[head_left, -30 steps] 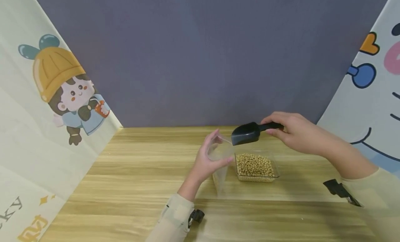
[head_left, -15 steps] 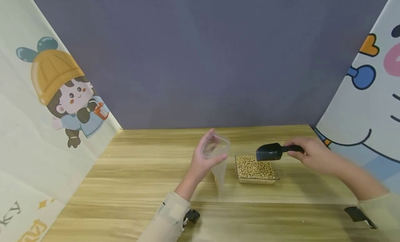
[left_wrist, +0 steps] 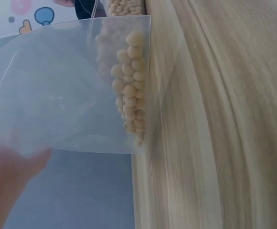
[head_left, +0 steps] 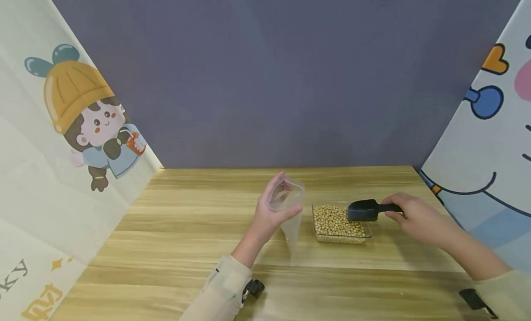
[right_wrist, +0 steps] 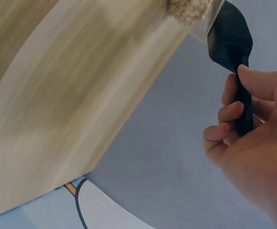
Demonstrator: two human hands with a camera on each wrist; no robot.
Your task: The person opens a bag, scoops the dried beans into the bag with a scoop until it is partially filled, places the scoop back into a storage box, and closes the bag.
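My left hand (head_left: 268,216) holds a clear plastic bag (head_left: 293,231) upright by its mouth, thumb and fingers spread round the opening. Inside, soybeans (left_wrist: 130,90) lie along the bottom, as the left wrist view shows. To the right, a clear rectangular container (head_left: 370,235) is full of soybeans (head_left: 333,222). My right hand (head_left: 416,218) grips a black scoop (head_left: 362,211) by its handle. The scoop's head overlaps the container's right rear part in the head view, low over the beans. Fingers wrap the handle in the right wrist view, thumb (right_wrist: 258,78) along it.
A wooden table (head_left: 199,233) carries the bag and the container. Behind it rises a grey-blue panel (head_left: 265,81). White panels with cartoon prints stand at the left (head_left: 25,173) and right (head_left: 460,150).
The scoop has gone from the bag's mouth rightward and down to the container, held by my right hand throughout. My left hand and the bag have shifted slightly left.
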